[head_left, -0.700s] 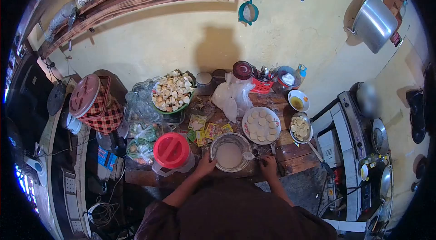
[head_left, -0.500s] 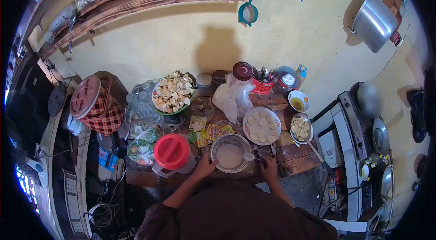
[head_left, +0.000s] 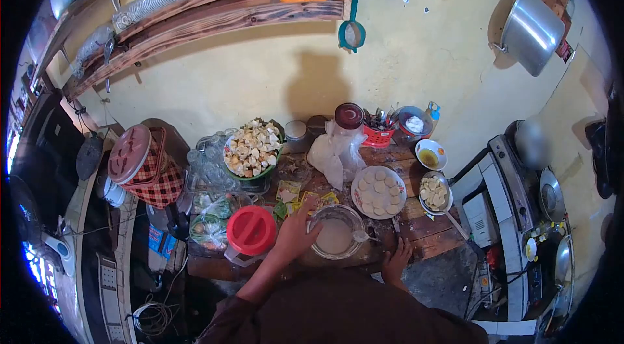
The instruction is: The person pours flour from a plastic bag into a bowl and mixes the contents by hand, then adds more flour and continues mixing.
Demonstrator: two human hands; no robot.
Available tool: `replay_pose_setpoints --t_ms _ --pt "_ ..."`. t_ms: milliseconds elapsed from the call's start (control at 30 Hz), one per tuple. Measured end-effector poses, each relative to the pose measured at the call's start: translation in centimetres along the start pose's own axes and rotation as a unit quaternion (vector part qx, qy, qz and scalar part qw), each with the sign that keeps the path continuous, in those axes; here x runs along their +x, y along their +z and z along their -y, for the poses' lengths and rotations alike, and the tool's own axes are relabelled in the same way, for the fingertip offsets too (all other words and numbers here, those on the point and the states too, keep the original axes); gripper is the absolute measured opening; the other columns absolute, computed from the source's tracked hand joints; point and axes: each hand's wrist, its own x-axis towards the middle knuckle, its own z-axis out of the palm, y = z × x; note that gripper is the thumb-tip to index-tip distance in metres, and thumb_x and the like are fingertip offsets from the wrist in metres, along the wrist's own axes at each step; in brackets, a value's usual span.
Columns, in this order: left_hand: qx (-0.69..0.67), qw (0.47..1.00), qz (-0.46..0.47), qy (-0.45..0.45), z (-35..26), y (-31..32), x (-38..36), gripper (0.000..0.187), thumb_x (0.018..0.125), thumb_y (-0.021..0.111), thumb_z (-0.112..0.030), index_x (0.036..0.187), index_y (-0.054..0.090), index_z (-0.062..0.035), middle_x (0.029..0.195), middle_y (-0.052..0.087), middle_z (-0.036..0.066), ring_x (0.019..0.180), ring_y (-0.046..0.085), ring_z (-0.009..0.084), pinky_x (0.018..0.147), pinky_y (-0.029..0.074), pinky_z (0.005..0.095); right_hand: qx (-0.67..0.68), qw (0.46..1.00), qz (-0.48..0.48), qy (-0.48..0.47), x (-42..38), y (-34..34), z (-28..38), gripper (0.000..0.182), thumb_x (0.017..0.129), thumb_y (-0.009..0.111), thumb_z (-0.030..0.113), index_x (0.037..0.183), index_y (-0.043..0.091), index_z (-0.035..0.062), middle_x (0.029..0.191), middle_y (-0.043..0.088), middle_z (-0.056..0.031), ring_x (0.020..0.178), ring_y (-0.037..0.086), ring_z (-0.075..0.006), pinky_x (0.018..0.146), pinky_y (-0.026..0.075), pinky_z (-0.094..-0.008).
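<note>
the metal bowl (head_left: 342, 212) sits near the lower middle of the frame, on the wooden bench (head_left: 434, 235), and it has a pale, whitish mixture (head_left: 333, 238) inside. a spoon (head_left: 361, 236) lies across the bowl's right rim, its handle pointing right. your left hand (head_left: 297, 235) is at the bowl's left side, fingers spread and released, reaching toward the upper right over the rim; you can't tell from here whether they touch it. just beyond those fingers are yellow packets (head_left: 329, 199). your right hand (head_left: 396, 261) is to the lower right of the bowl, just beside the spoon's handle, with its fingers loosely spread and no object to be seen in them.

close to the bowl's upper right you have a plate (head_left: 356, 192) of flat round pieces (head_left: 380, 186). further right, a strainer ladle (head_left: 434, 195) holds pale slices, and above it stands a bowl of yellow liquid (head_left: 428, 158). left of your left hand is a jug with a red lid (head_left: 251, 229), with bagged vegetables (head_left: 209, 227) beside it. behind these, toward the middle of the frame, are a green basin (head_left: 273, 164) heaped with pale chunks (head_left: 252, 147) and a clear plastic bag (head_left: 330, 158). a wooden shelf (head_left: 234, 19) crosses the upper left, and a large pot (head_left: 534, 32) hangs at the upper right.
</note>
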Motion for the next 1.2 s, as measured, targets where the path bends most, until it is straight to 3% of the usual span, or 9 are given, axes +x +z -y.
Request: replay_pose_setpoints --t_ms 167,400,467,700,900,967,1033,1133,1200 --pt "-0.160 0.982 -0.083 0.050 -2.0 1.4 5.4 0.047 0.077 0.062 -0.007 0.122 0.046 -0.0025 0.095 0.062 0.016 0.078 0.064 0.0270 0.069 0.050 0.0367 -0.089 0.995 0.017 -0.045 0.9 0.8 -0.5 0.060 0.073 0.056 0.011 0.130 0.037 0.0045 0.138 0.031 -0.0194 0.128 0.024 -0.0406 0.106 0.016 -0.0541" --pt "-0.079 0.974 -0.204 0.062 -0.8 3.3 16.2 0.039 0.076 0.059 -0.005 0.114 0.051 -0.0024 0.089 0.063 0.014 0.074 0.064 0.0281 0.067 0.050 0.0372 -0.057 0.997 0.001 -0.058 0.9 1.0 -1.5 0.056 0.071 0.052 0.009 0.126 0.042 0.0059 0.135 0.039 -0.0140 0.128 0.030 -0.0358 0.107 0.016 -0.0546" --pt "-0.030 0.976 -0.217 -0.008 0.5 3.7 19.7 0.033 0.075 0.059 -0.007 0.108 0.055 -0.0031 0.089 0.063 0.014 0.078 0.063 0.0303 0.069 0.049 0.0400 -0.030 0.997 -0.007 -0.075 0.9 1.0 -1.7 0.055 0.068 0.050 0.007 0.122 0.044 0.0029 0.132 0.041 -0.0163 0.124 0.033 -0.0380 0.106 0.017 -0.0551" --pt "0.130 0.983 -0.114 -0.060 6.8 6.6 29.1 0.030 0.072 0.055 -0.010 0.100 0.059 -0.0005 0.100 0.060 0.022 0.096 0.058 0.0362 0.081 0.047 0.0445 -0.007 0.998 -0.001 -0.062 1.3 0.2 -1.5 0.054 0.067 0.051 0.008 0.120 0.046 0.0028 0.129 0.043 -0.0163 0.122 0.035 -0.0378 0.106 0.019 -0.0550" --pt "0.189 0.981 -0.041 0.018 14.6 8.8 33.5 0.031 0.067 0.064 -0.015 0.091 0.060 0.0041 0.089 0.063 0.023 0.087 0.060 0.0389 0.078 0.048 0.0443 -0.031 0.997 0.010 -0.063 1.4 0.4 -1.6 0.053 0.067 0.053 0.011 0.119 0.047 0.0050 0.129 0.044 -0.0137 0.122 0.036 -0.0352 0.107 0.018 -0.0542" --pt "0.184 0.981 -0.030 0.048 15.0 9.7 34.2 0.030 0.066 0.066 -0.016 0.089 0.061 0.0030 0.087 0.063 0.023 0.086 0.061 0.0394 0.077 0.049 0.0439 -0.030 0.998 0.021 -0.053 1.3 0.4 -1.5 0.051 0.069 0.054 0.012 0.119 0.048 0.0072 0.129 0.044 -0.0125 0.122 0.036 -0.0338 0.107 0.018 -0.0542" --pt "0.219 0.975 0.031 -0.015 13.9 9.2 33.9 0.028 0.067 0.067 -0.016 0.090 0.063 0.0000 0.092 0.063 0.021 0.088 0.060 0.0386 0.077 0.049 0.0435 -0.028 0.998 0.020 -0.053 1.2 0.3 -1.6 0.051 0.069 0.054 0.012 0.119 0.048 0.0078 0.128 0.045 -0.0120 0.122 0.037 -0.0334 0.107 0.018 -0.0542" --pt "0.249 0.968 -0.015 -0.042 12.4 9.2 32.8 0.029 0.069 0.068 -0.017 0.094 0.065 -0.0037 0.097 0.063 0.018 0.092 0.061 0.0354 0.078 0.050 0.0435 -0.023 0.998 0.019 -0.057 1.2 0.5 -1.8 0.050 0.069 0.054 0.012 0.118 0.049 0.0088 0.127 0.046 -0.0113 0.121 0.039 -0.0320 0.106 0.018 -0.0547" --pt "0.286 0.956 0.018 -0.059 10.7 8.7 32.3 0.027 0.071 0.066 -0.016 0.095 0.064 -0.0038 0.097 0.063 0.017 0.093 0.061 0.0336 0.077 0.049 0.0443 -0.022 0.998 0.014 -0.057 1.3 0.5 -1.8 0.049 0.069 0.054 0.012 0.117 0.051 0.0092 0.126 0.047 -0.0111 0.120 0.040 -0.0312 0.106 0.019 -0.0552"
